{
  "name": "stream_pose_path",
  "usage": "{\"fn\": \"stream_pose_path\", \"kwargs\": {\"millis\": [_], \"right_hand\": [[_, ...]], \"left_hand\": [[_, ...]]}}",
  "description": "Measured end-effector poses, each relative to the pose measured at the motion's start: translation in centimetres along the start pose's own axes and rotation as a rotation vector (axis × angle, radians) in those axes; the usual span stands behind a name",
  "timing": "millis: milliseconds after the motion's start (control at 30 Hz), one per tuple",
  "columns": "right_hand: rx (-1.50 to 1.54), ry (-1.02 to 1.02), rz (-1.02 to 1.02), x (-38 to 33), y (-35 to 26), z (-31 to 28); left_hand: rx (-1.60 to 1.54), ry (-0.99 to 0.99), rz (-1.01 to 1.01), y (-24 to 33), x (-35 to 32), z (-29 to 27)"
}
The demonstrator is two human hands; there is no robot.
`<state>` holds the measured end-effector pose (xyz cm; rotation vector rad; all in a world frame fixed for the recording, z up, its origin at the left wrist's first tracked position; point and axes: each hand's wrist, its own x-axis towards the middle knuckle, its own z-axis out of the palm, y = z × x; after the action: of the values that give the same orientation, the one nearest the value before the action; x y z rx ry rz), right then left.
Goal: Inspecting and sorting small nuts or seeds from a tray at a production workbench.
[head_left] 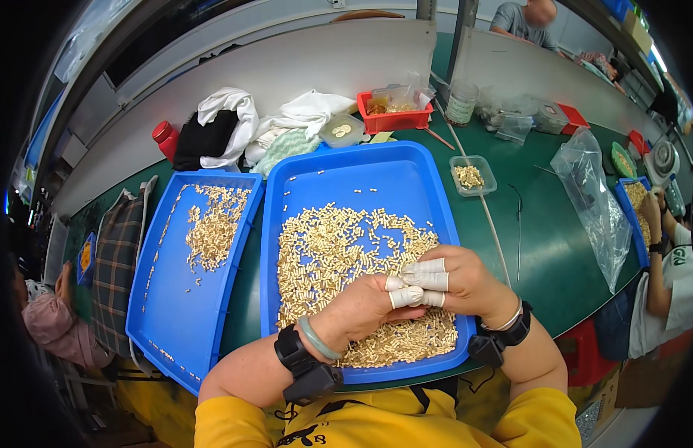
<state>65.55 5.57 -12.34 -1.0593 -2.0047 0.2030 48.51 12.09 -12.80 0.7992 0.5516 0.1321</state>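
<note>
Head view, green table (544, 239), grey partition (317, 63), blue tray (361, 164), left hand (365, 305) touching right hand (470, 278), grasp unclear

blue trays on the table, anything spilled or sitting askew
The left blue tray looks slanted beside the middle tray, and its near end seems to overhang the green table, though lens bending may exaggerate this. The small gold pieces show no clear spill onto the table.
</note>
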Motion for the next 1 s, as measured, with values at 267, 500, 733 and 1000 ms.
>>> {"fn": "stream_pose_path", "kwargs": {"millis": [267, 500, 733, 1000], "right_hand": [[-0.053, -0.019, 0.022, 0.1, -0.5, -0.5], [0.146, 0.009, 0.142, 0.1, -0.4, -0.1], [0.068, 0.035, 0.075, 0.1, -0.1, -0.1], [-0.022, 0.059, 0.015, 0.2, -0.2, -0.1]], "left_hand": [[0.056, -0.035, -0.051, 0.4, -0.1, -0.1], [0.004, -0.098, -0.047, 0.8, -0.1, -0.1], [0.107, -0.037, -0.005, 1.1, -0.1, -0.3], [0.139, -0.01, -0.011, 0.5, 0.1, 0.1]]}}
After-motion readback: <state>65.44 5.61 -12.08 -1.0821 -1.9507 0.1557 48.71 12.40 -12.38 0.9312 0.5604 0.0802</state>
